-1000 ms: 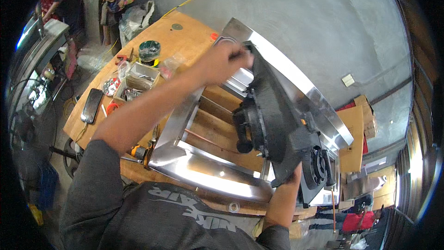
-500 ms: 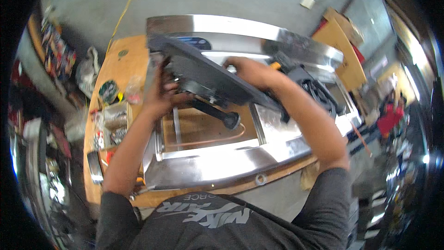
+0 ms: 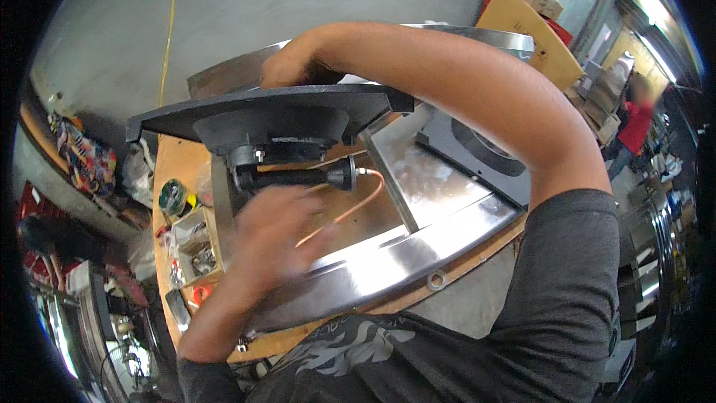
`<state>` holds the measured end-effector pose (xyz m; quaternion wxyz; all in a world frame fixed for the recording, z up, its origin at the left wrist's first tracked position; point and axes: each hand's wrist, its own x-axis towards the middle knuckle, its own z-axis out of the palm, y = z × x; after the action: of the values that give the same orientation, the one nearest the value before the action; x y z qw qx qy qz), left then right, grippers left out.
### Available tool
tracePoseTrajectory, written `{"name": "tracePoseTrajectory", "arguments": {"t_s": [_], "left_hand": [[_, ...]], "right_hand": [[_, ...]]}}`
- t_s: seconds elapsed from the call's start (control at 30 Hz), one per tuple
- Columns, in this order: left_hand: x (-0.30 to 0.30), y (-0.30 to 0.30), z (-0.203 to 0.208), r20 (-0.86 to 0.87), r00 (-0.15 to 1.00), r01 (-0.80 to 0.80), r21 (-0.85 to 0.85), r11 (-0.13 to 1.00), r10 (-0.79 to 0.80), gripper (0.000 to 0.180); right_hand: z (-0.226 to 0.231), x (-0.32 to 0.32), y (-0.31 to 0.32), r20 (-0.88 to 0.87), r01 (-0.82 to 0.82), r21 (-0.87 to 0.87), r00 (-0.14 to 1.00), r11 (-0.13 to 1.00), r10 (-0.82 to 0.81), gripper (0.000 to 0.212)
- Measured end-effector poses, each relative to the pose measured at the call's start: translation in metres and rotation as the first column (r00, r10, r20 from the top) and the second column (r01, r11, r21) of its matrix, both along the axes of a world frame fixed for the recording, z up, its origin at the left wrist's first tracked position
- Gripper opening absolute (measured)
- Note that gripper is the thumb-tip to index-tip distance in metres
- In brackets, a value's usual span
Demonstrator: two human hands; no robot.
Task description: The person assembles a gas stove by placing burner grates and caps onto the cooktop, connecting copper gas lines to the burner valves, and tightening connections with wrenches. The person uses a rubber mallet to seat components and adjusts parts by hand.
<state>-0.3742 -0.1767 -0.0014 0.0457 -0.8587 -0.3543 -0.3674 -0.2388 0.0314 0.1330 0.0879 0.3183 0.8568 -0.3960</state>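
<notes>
A black gas burner tray (image 3: 276,108) is tipped up over the stainless steel stove frame (image 3: 373,263), its underside facing me. My right hand (image 3: 294,60) reaches over the top and grips its upper edge; its fingertips are hidden. From the underside sticks a black burner tube (image 3: 298,177) with a flared end. A bent copper pipe (image 3: 380,183) meets a small fitting at that end. Below the tube is my left hand (image 3: 276,235), smeared by motion, its fingers too blurred to read. A second black burner tray (image 3: 477,153) sits in the frame at the right, partly behind my right arm.
A wooden table (image 3: 179,160) carries the frame. Along its left side are a small parts box (image 3: 198,250) and a round green container (image 3: 175,198). A pale ring (image 3: 437,280) lies at the front edge. Cardboard (image 3: 533,33) leans behind; a person in red (image 3: 634,123) stands far right.
The tray has turned so its underside faces me more. My left hand has left its side and dropped toward the near side; my right hand has shifted left along the upper edge.
</notes>
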Motion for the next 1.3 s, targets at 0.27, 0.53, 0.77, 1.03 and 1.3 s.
{"name": "tracePoseTrajectory", "arguments": {"t_s": [0.27,0.53,0.77,1.03,1.3], "left_hand": [[0.086,0.082,-0.028,-0.31,0.908,-0.268,0.089,0.959,0.282,0.029],[0.071,0.113,0.003,-0.385,0.915,-0.146,-0.038,0.989,0.12,0.024],[0.064,0.139,0.031,-0.311,0.941,-0.165,-0.079,0.983,0.133,0.027],[0.067,0.15,0.05,-0.337,0.935,-0.15,-0.087,0.985,0.113,0.035],[0.066,0.17,0.059,-0.304,0.946,-0.144,-0.071,0.987,0.116,0.033]], "right_hand": [[0.007,-0.006,-0.01,-0.018,0.078,0.09,0.997,0.993,-0.077,0.032],[0.039,0.017,-0.015,-0.113,0.13,0.278,0.988,0.952,-0.102,0.052],[-0.012,0.129,-0.066,-0.668,0.592,0.651,0.744,0.475,-0.012,0.042],[-0.158,0.118,-0.031,-0.652,0.51,-0.305,0.504,0.804,-0.567,0.038],[-0.151,0.113,-0.017,-0.736,0.519,-0.278,0.426,0.809,-0.526,0.031]]}}
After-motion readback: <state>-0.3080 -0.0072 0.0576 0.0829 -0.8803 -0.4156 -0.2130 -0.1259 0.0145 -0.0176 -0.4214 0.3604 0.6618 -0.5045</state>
